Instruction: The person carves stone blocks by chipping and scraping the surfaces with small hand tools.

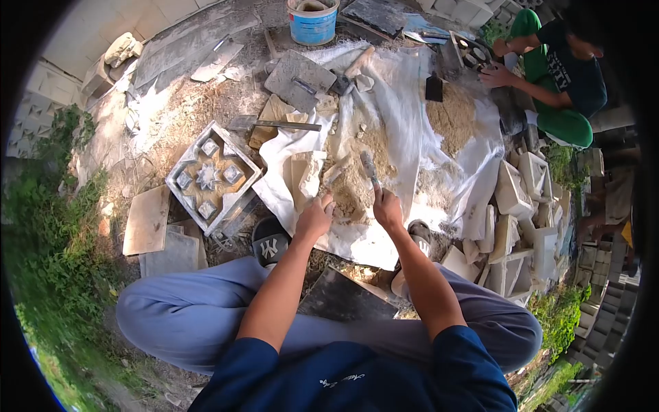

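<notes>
The bucket point(313, 26) is cut off at the top edge; leaves point(55, 275) at lower left blur; what the left hand point(316, 218) holds is unclear.

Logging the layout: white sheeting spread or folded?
Spread, though wrinkled: the white sheeting stretches wide past both hands, with loose sand heaped on it.

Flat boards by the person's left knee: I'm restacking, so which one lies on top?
The tan rectangular board; it overlaps the grey flat board, which is partly covered beneath it.

Matt, grainy sand point(351, 194); woven plastic sheet point(400, 127) (wrinkled).
</notes>
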`<state>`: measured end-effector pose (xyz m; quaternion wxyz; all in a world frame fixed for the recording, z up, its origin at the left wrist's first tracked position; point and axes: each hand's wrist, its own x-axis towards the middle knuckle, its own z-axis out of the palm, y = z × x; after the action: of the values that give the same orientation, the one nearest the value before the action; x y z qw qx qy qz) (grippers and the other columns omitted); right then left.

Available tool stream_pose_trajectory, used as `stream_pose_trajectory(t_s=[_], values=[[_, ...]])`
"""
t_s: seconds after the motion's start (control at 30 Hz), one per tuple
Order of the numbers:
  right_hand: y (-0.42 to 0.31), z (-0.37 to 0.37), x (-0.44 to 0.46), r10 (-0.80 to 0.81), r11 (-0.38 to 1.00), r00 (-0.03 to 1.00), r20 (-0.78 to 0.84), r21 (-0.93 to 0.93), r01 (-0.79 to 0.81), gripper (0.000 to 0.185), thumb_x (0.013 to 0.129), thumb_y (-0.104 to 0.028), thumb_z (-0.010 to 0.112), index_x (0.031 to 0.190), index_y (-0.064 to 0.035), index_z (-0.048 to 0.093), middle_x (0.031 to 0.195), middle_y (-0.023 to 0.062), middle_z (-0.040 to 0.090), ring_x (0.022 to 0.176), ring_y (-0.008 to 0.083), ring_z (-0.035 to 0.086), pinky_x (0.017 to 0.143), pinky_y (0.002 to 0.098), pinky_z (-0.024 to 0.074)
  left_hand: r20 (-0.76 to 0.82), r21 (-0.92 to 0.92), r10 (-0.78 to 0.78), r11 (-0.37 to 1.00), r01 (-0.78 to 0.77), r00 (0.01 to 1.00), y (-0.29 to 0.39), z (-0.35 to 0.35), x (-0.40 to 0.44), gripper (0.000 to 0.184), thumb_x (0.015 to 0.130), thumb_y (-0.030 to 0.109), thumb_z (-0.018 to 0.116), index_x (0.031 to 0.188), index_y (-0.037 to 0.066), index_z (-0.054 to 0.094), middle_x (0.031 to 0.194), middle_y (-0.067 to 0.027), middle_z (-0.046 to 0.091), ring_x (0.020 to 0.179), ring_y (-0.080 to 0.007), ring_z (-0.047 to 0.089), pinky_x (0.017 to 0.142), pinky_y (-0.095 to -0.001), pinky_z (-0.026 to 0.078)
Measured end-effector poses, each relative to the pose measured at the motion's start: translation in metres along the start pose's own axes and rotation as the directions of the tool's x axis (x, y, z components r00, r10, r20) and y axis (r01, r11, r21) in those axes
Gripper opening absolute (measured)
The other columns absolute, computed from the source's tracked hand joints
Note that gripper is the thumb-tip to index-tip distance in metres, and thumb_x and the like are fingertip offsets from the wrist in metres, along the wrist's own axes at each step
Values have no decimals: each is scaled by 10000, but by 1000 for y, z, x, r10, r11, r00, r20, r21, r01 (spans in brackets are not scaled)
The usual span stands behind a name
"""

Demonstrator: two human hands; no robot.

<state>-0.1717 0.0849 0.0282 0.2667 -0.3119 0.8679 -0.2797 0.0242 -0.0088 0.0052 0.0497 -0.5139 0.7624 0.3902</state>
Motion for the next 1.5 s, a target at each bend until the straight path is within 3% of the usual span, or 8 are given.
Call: stream_pose_trajectory(t_s=[0.13, 0.2, 0.5, 0.67, 0.93, 1.1, 1.4, 1.5], values=[[10, 14, -6, -77, 995, 996, -53, 53, 79, 444, 1026, -378, 422, 962, 24, 601, 760, 333, 606, 778, 550, 571, 693, 585, 433, -2, -12, 15, 1000, -16, 1000, 1, -6, 0, 521, 959, 457, 527, 1199, -5, 545, 1080, -290, 651, 1026, -459, 625, 882, -515, 491], [52, 35, 5, 76, 976, 980, 186, -217, -35, 465, 1012, -421, 432, 1082, 0, 616, 865, 344, 643, 890, 538, 604, 804, 576, 471, 2, -34, -13, 999, 13, 1000, 5, -8, -1, 512, 960, 451, 528, 1191, -6, 549, 1078, -288, 649, 1022, -462, 623, 877, -518, 491], [9, 3, -12, -106, 994, 994, 14, 0, 106, 479, 1034, -379, 401, 837, 23, 572, 779, 352, 611, 820, 561, 579, 737, 577, 468, -58, -42, 55, 997, -57, 997, 5, -4, -6, 354, 976, 352, 540, 1217, 98, 594, 1074, -254, 606, 1020, -445, 585, 862, -498, 474], [38, 26, -13, 129, 970, 970, 204, -231, -80, 621, 1019, -506, 334, 1036, 32, 644, 991, 374, 630, 991, 545, 598, 891, 573, 466, -65, -9, -5, 1000, 4, 998, 6, 2, -4, 381, 976, 367, 538, 1222, 79, 578, 1091, -261, 613, 1030, -449, 590, 876, -506, 478], [18, 9, -13, -72, 997, 997, -26, 30, 73, 465, 1014, -395, 463, 918, 27, 635, 762, 348, 617, 803, 550, 595, 724, 586, 474, -51, 38, 24, 999, -22, 998, 6, -1, -9, 514, 983, 455, 490, 1201, -10, 484, 1029, -304, 659, 961, -473, 644, 835, -530, 507], [40, 23, -17, 75, 973, 979, 187, -231, -30, 574, 1022, -460, 391, 923, 45, 644, 878, 364, 635, 921, 537, 610, 824, 562, 489, -5, 119, -40, 992, 40, 999, 10, 3, -12, 533, 982, 456, 498, 1246, -2, 431, 1022, -299, 660, 953, -469, 648, 826, -530, 512], [6, 5, -20, -59, 997, 998, 32, 46, 58, 529, 1023, -433, 407, 903, 26, 640, 862, 358, 631, 857, 536, 609, 789, 576, 481, 12, 182, 163, 970, -163, 987, -1, 9, -9, 493, 983, 412, 516, 1237, -3, 431, 1014, -299, 658, 928, -461, 654, 824, -532, 512], [27, 21, -19, 0, 995, 993, 121, -100, 13, 523, 1017, -439, 418, 973, 35, 635, 822, 346, 634, 864, 537, 608, 790, 575, 483, -40, 142, 114, 984, -107, 993, -5, 15, -4, 467, 981, 394, 526, 1213, -3, 440, 997, -292, 658, 907, -463, 655, 799, -533, 518]])
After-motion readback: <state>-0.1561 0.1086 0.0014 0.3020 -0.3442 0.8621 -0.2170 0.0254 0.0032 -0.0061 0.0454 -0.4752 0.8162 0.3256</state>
